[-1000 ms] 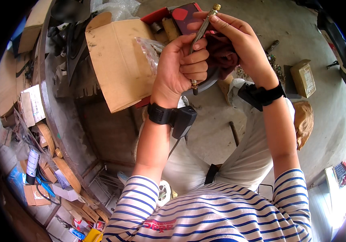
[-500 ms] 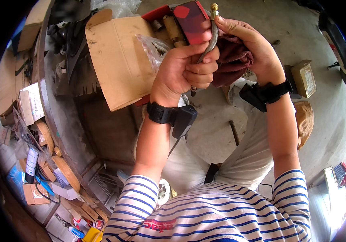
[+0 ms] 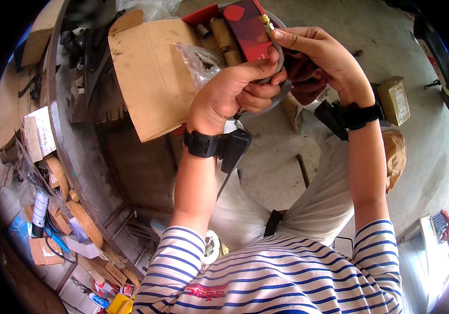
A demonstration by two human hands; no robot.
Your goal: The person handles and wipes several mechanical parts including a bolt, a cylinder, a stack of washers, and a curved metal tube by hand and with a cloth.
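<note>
A flexible braided metal hose point(image 3: 279, 55) curves up out of my left hand point(image 3: 237, 89), whose fingers are wrapped round its middle. At its upper end a brass fitting point(image 3: 265, 21) leans to the left, and its lower end pokes out beneath my fist. My right hand point(image 3: 334, 55) has a crumpled dark red cloth point(image 3: 308, 83) in its fingers. The right thumb touches the hose just below the brass fitting. Part of the cloth is hidden behind the right hand.
Just beyond my hands sits an open cardboard box point(image 3: 154, 73) holding cylindrical parts, a clear plastic bag point(image 3: 199, 60) and a red box point(image 3: 245, 29). Shelves of boxes and clutter point(image 3: 46, 251) run along the left. A small carton point(image 3: 393, 102) stands on the floor at right.
The hose's brass end has tipped left and down. My left hand has shifted slightly left. The cloth has drawn back from the hose, and a grey round rim now shows behind it.
</note>
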